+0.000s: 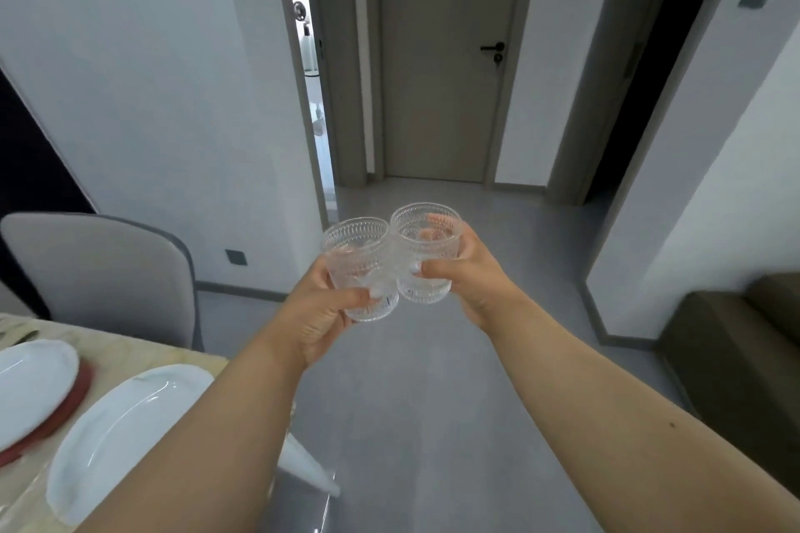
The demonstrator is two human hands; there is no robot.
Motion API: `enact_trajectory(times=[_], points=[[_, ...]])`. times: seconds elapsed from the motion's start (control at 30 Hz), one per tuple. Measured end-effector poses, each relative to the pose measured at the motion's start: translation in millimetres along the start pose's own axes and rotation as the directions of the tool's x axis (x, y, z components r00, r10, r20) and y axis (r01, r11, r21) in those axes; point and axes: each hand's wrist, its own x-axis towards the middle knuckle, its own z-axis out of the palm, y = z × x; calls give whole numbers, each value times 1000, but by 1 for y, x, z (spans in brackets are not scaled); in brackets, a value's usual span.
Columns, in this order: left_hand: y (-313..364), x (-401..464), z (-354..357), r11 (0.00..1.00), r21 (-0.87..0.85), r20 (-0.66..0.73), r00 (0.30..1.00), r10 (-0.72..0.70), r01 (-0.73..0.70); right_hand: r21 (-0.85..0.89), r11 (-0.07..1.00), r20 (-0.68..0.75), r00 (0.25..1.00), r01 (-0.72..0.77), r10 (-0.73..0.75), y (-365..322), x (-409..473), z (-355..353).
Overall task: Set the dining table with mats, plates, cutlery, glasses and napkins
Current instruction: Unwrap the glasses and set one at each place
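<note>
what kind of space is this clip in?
Likely a home dining area off a hallway: a table set with plates, an upholstered chair, and closed interior door.

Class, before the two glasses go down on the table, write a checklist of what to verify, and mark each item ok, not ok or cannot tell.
1. Left hand grips left glass: ok.
2. Right hand grips right glass: ok.
3. Glasses kept apart: not ok, they touch.
4. Glasses upright: ok, slightly tilted.
5. Plates already on table: ok, two visible.
6. Free spot beside each plate: cannot tell, table mostly out of view.
</note>
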Motion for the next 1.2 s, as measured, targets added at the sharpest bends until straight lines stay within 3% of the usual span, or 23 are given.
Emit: enact_trajectory(times=[0.37, 0.7, 0.97, 1.2], points=[[53, 187, -86, 999, 3, -61, 997, 40, -40, 54, 998, 87, 996, 11, -16, 5, 225, 32], [111, 313, -185, 994, 56, -232, 967, 109, -99, 60, 998, 309, 951, -6, -12, 10, 433, 103], [147, 387, -270, 981, 25, -561, 809, 174, -193, 8, 1000, 637, 770, 8, -11, 9, 587, 187], [176, 378, -341, 966, 78, -733, 642, 223, -247, 14, 999, 809, 587, -31, 7, 23, 649, 301]])
